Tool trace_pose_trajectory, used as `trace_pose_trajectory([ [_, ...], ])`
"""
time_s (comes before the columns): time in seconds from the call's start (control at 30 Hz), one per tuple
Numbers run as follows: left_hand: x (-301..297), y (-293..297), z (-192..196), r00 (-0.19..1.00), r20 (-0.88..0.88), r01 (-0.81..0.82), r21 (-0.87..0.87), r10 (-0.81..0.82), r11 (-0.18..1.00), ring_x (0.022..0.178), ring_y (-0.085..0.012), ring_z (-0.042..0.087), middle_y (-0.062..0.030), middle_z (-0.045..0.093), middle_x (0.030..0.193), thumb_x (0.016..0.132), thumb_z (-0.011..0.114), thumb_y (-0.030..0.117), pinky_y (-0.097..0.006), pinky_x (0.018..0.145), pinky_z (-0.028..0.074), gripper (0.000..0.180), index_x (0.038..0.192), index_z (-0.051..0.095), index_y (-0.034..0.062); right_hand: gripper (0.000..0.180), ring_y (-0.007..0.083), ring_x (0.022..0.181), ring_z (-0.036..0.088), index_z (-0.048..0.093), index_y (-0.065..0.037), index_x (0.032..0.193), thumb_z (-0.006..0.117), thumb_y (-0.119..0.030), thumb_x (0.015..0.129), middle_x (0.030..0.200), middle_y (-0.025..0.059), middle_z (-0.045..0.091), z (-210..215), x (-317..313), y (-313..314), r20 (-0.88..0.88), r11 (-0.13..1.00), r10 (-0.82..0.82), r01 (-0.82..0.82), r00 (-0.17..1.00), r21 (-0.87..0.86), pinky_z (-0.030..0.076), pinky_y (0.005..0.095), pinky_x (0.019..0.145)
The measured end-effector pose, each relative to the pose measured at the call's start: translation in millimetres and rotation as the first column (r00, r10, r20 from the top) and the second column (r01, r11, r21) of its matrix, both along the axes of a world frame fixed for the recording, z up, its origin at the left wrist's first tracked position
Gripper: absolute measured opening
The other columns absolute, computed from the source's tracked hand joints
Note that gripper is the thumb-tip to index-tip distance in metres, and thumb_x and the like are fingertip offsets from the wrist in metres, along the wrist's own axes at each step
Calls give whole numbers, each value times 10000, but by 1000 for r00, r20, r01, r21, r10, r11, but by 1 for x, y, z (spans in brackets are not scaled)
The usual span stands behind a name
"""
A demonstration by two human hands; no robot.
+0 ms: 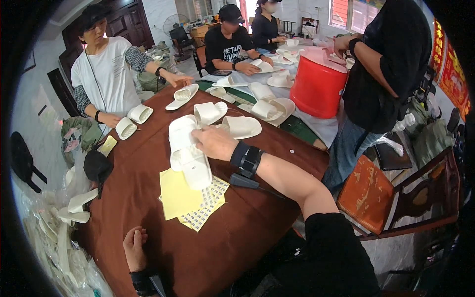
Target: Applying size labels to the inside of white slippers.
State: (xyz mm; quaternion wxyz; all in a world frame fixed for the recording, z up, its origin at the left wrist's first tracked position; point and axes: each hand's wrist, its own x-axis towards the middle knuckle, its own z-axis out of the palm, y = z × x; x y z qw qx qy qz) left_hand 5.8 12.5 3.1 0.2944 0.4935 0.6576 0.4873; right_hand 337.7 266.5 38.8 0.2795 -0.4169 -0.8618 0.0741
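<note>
My right hand (pixel 215 142) reaches forward and grips a pair of white slide slippers (pixel 196 173) by the side of their straps, one partly overlapping the other. They hang over yellow sticker sheets (pixel 176 199) and a sheet of small printed labels (pixel 202 210) on the brown tablecloth. Just beyond that hand lie two more slippers, one upright white slipper (pixel 210 112) and another white slipper (pixel 242 127). My left hand (pixel 134 245) is at the table's near left, fingers curled closed; whether something small is between them cannot be made out.
A co-worker at far left touches white slippers (pixel 126 127); others sit behind more slippers at the back. A red bucket (pixel 319 86) stands before a standing person. A wooden chair (pixel 367 195) is at right. A black cap (pixel 98 166) and plastic-wrapped slippers (pixel 62 242) are at left.
</note>
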Motion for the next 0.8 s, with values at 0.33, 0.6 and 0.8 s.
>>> trace_pose_trajectory([
  [0.33,1,0,0,994,-110,20,-23,-23,1000,825,-136,605,-87,660,966,982,505,164,-261,737,496,248,1081,624,-30,352,397,861,626,477,-52,1164,611,-157,856,930,222,612,-29,11,-12,-101,998,29,-34,994,-55,504,475,760],
  [0.6,6,1,1,983,-183,-24,-46,15,999,807,-120,588,-62,654,942,980,513,189,-248,728,473,246,1048,638,-11,333,397,828,629,492,-28,1147,608,-155,862,940,220,608,-33,23,-8,-114,999,17,-21,993,-29,502,483,726],
  [0.8,-5,2,-15,991,27,-130,-5,130,992,776,-101,566,-47,649,926,977,513,159,-228,700,458,218,1029,641,-9,186,387,776,622,525,-27,986,566,-162,865,879,199,613,-31,19,-13,-190,996,70,-58,979,70,498,483,681],
])
